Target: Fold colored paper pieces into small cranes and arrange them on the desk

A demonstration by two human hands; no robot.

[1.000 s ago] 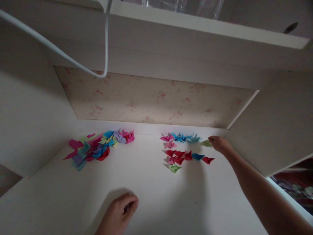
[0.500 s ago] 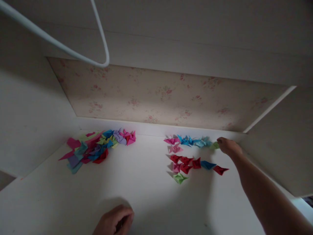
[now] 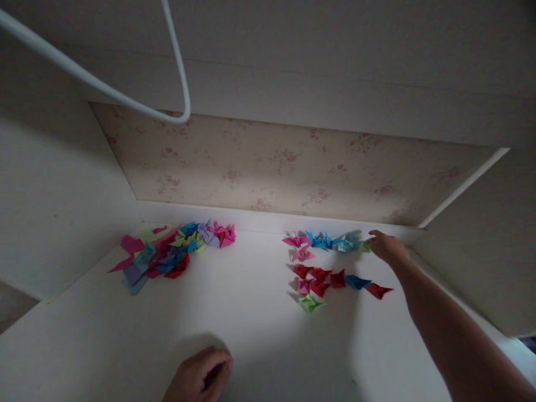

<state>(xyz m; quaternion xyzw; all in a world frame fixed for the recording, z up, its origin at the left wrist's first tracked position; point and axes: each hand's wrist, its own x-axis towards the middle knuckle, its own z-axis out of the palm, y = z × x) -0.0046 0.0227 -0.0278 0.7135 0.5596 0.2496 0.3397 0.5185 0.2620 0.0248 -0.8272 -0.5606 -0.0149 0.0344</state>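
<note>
Along the back of the white surface, my right hand (image 3: 387,247) reaches to a light green folded paper piece (image 3: 365,246) at the right end of the top row. Its fingers look parted beside that piece. To the left in the same row lie light blue paper pieces (image 3: 347,243), blue ones (image 3: 321,240) and a pink one (image 3: 295,240). Below, a second group holds red pieces (image 3: 338,278), a blue piece (image 3: 357,282) and a green origami piece (image 3: 310,304). My left hand (image 3: 200,375) rests near the front, loosely curled, with nothing visible in it.
A heap of mixed coloured folded papers (image 3: 161,254) lies at the left back. Behind the white surface (image 3: 251,301) stands a floral-patterned panel (image 3: 259,162). A white cable or tube (image 3: 104,88) hangs at upper left. Side walls and an overhang enclose the space.
My right hand's fingers have parted from a pinch at the light green piece, which stays at the row's end. My left hand keeps its curled pose. The view has shifted slightly.
</note>
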